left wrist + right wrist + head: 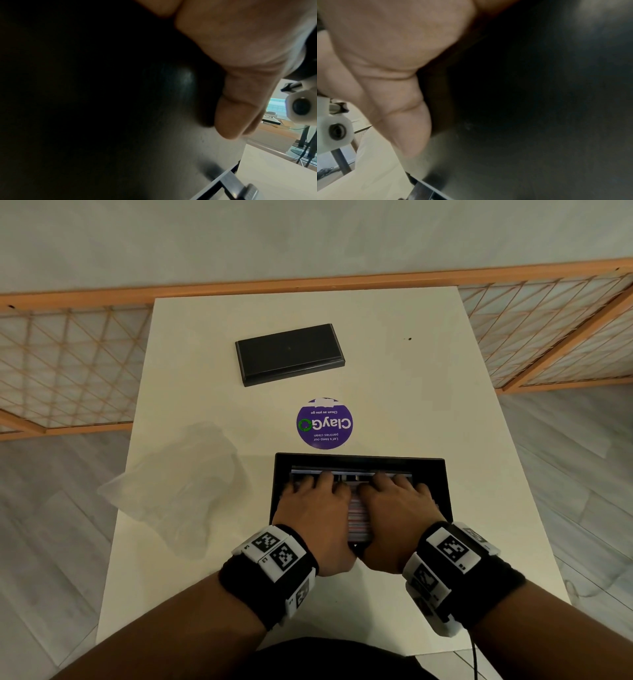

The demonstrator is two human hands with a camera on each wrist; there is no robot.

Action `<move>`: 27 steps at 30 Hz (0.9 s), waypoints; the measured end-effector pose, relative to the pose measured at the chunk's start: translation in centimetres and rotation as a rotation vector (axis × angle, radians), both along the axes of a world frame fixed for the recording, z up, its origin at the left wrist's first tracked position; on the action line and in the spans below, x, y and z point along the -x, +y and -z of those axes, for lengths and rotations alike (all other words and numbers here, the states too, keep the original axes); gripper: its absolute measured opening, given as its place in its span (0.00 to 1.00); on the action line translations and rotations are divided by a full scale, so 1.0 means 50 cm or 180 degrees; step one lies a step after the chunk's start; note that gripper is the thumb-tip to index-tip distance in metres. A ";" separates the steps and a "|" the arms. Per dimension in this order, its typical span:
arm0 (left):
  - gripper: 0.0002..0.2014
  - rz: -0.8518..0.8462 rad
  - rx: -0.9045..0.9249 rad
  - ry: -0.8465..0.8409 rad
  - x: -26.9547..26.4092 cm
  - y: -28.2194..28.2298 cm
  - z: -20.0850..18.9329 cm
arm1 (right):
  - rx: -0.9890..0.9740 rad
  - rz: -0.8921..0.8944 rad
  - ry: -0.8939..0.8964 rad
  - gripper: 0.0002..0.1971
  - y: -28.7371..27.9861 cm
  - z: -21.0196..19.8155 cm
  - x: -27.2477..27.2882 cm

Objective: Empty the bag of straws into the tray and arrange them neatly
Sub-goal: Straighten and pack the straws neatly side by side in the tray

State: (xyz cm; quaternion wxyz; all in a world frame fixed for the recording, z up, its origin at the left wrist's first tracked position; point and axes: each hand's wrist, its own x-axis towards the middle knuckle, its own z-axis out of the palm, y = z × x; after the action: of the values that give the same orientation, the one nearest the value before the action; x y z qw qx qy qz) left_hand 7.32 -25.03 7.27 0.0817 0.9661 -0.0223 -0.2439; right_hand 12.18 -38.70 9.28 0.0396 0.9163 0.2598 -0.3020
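A black rectangular tray (443,484) sits near the table's front edge. It holds a layer of pale, striped straws (359,518) lying left to right. My left hand (313,508) and right hand (394,505) lie palm down, side by side, on the straws. Their fingers reach toward the far rim and hide most of the straws. In the left wrist view my left thumb (240,108) rests against the tray's dark wall (154,148). In the right wrist view my right thumb (406,115) touches the same dark wall (522,148). The clear plastic bag (181,487) lies crumpled and flat to the tray's left.
A second black tray-like piece (289,354) lies upside down at the back of the white table (411,392). A round purple sticker (324,423) is stuck just beyond the tray. A wooden lattice screen (68,354) runs behind the table. Floor lies on both sides.
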 end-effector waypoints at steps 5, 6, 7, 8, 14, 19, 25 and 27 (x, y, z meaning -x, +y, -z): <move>0.38 0.0022 0.0000 0.0019 -0.002 0.001 0.001 | -0.0088 0.0072 -0.0037 0.39 -0.001 0.009 0.001; 0.38 0.0031 -0.0012 0.0005 -0.003 0.001 0.000 | -0.0088 0.0074 -0.0041 0.39 -0.001 0.010 0.001; 0.38 0.0043 -0.0025 -0.0005 -0.003 0.001 0.000 | -0.0084 0.0068 -0.0041 0.40 -0.001 0.011 0.001; 0.38 0.0050 -0.0033 -0.0010 -0.003 0.001 0.000 | -0.0080 0.0065 -0.0036 0.40 -0.001 0.011 0.001; 0.35 0.0116 -0.0179 0.0016 -0.002 -0.005 -0.015 | -0.0068 0.0067 0.0037 0.38 0.000 0.006 0.000; 0.35 0.0043 -0.0028 0.0040 0.002 -0.003 -0.007 | -0.0066 0.0010 0.0023 0.39 0.000 0.008 -0.001; 0.40 0.0036 0.0014 -0.0134 0.009 0.002 0.002 | -0.0070 0.0034 -0.0090 0.42 -0.002 0.011 0.005; 0.39 0.0023 0.0018 -0.0161 0.009 0.003 0.002 | -0.0072 0.0039 -0.0087 0.42 -0.002 0.008 0.005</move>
State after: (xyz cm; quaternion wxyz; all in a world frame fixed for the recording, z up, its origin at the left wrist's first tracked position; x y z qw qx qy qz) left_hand 6.85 -24.91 7.17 0.0830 0.9716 -0.0286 -0.2196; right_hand 11.95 -38.80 8.88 0.0310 0.9223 0.2571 -0.2867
